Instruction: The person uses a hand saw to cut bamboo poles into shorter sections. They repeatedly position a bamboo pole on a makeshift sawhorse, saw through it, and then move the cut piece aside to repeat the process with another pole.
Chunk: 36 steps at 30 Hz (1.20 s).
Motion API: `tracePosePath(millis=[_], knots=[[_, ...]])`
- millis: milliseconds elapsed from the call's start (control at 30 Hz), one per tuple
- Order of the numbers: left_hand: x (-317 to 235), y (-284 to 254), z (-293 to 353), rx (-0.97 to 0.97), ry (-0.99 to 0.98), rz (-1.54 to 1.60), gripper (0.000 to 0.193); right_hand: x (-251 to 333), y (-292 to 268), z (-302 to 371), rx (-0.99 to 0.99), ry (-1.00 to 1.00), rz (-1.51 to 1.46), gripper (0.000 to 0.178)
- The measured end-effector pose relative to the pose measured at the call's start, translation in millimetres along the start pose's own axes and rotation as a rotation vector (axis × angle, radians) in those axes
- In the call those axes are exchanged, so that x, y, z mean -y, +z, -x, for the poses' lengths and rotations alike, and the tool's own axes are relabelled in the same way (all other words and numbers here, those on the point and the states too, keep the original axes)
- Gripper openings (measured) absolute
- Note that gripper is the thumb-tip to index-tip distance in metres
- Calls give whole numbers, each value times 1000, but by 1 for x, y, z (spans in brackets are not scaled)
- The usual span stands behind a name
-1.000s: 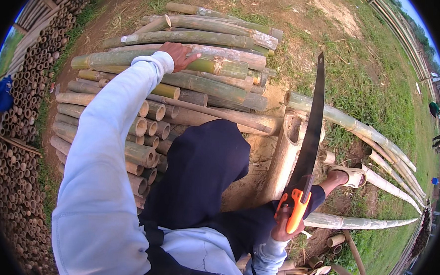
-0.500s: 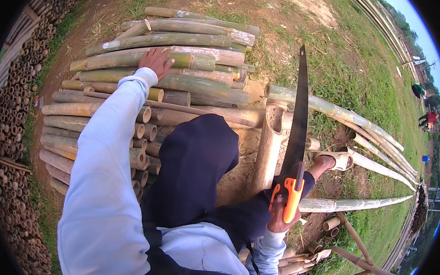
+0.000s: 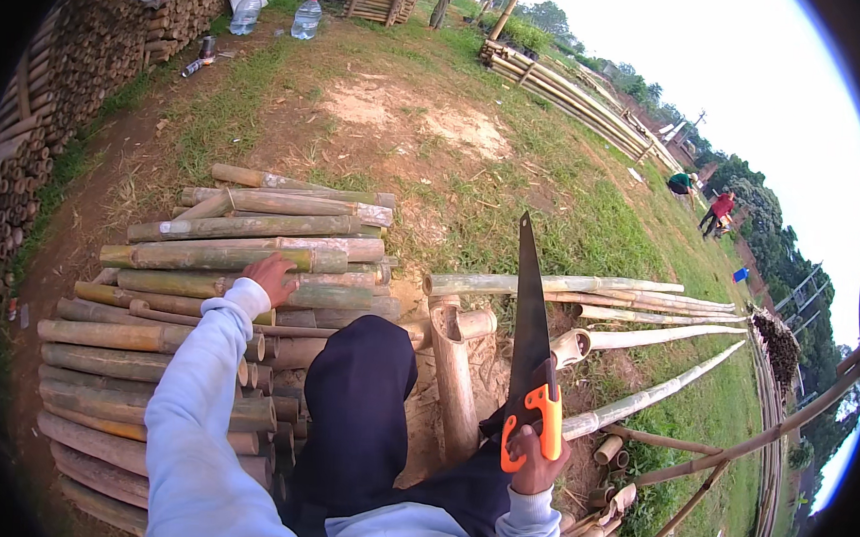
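My right hand (image 3: 539,461) grips a handsaw (image 3: 530,332) by its orange and dark handle. The saw's long dark blade stands up and away from me, touching nothing that I can see. On the left, my left hand (image 3: 272,278) lies over the cut bamboo pieces (image 3: 221,258), fingers stretched out and holding nothing. These green and tan lengths lie side by side in a broad heap. Between my knees and the saw, a notched bamboo post (image 3: 455,391) leans at a slant.
Long bamboo poles (image 3: 643,289) extend to the right over grass. A pole frame (image 3: 702,467) stands at lower right above short offcuts (image 3: 607,451). Stacked bamboo (image 3: 80,75) rises at far left, near two clear water jugs (image 3: 307,17). Two people (image 3: 717,208) are far off.
My view has tilted up, showing more ground and sky. The left hand stays on the bamboo, its fingers a little more bent. The saw has turned slightly, its tip now leaning left.
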State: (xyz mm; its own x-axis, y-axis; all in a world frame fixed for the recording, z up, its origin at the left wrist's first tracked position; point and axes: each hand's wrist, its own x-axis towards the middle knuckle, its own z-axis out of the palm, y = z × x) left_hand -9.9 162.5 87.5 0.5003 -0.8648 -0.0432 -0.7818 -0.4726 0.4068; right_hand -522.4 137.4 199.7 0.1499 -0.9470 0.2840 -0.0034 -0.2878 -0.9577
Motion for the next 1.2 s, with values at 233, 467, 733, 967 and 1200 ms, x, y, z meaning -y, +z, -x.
tracePosePath(millis=[233, 467, 733, 967, 1200], knots=[[-28, 1, 9, -182, 178, 125, 56, 39, -10, 36, -98, -133, 1, 11], [-102, -33, 24, -119, 422, 429, 46, 64, -25, 34, -105, -211, -28, 11], [-183, -33, 76, 275, 680, 445, 46, 92, -30, 36, -28, -173, -9, 17], [-167, -19, 103, 100, 644, 380, 49, 65, -39, 24, 4, -163, -143, 23], [-1, 33, 61, -56, 152, 776, 61, 32, -43, -12, 58, -101, -132, 18]])
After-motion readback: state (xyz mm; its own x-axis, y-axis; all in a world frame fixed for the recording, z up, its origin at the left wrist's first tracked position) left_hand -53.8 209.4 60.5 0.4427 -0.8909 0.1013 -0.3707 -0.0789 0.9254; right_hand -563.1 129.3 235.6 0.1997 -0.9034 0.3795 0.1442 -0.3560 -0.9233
